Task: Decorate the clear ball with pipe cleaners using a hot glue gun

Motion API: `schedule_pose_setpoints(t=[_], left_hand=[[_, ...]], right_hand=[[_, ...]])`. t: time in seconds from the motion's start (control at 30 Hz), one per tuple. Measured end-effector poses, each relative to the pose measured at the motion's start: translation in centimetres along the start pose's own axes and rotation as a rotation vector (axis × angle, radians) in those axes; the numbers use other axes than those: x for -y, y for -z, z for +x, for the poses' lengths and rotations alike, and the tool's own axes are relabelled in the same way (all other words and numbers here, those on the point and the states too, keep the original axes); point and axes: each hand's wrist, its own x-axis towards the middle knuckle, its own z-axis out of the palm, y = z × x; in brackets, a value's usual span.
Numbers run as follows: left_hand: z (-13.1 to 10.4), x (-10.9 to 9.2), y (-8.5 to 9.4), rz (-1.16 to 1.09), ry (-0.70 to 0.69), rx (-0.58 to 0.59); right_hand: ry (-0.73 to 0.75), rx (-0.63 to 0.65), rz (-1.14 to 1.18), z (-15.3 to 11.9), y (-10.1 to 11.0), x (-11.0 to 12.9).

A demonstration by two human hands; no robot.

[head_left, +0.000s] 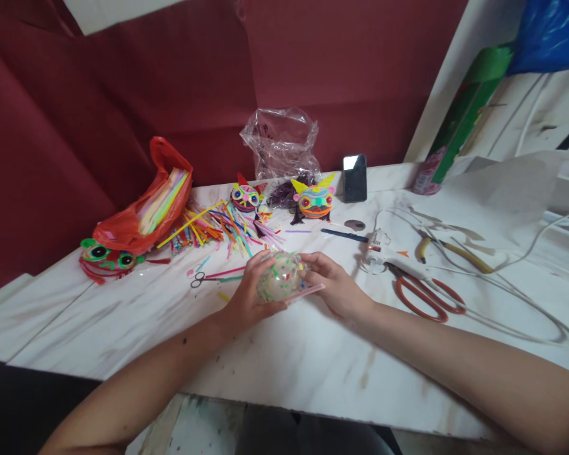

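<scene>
Between my two hands, over the middle of the table, is a clear, round ball (277,279) with green, red and yellow specks. My left hand (249,294) is wrapped round its left side, thumb underneath. Against the right side my right hand (334,284) has its fingers bent and pressed in. A pale pink strip (308,292) sticks out along the ball's lower right; which hand grips it I cannot tell. Small scissors (199,280) and a dark pink pipe cleaner (225,273) lie left of my left hand.
A red bag (137,218) of pipe cleaners and a loose heap (218,230) lie left. Decorated animal heads (315,201) and a phone (354,179) stand behind. Right are a corded glue gun (378,249), red-handled scissors (424,297) and pliers (455,251).
</scene>
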Motion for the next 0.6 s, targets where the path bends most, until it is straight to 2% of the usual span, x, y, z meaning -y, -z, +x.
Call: schedule_pose_setpoints(t=[0.37,0.6], left_hand=[[0.1,0.7,-0.4,-0.090,0.110,-0.018],[0.5,0.6,0.2,-0.030,0.112,0.020]], right_hand=[[-0.052,0.005,-0.007,0.0,0.0,-0.6],[0.147,0.007,-0.131,0.5,0.4,-1.5]])
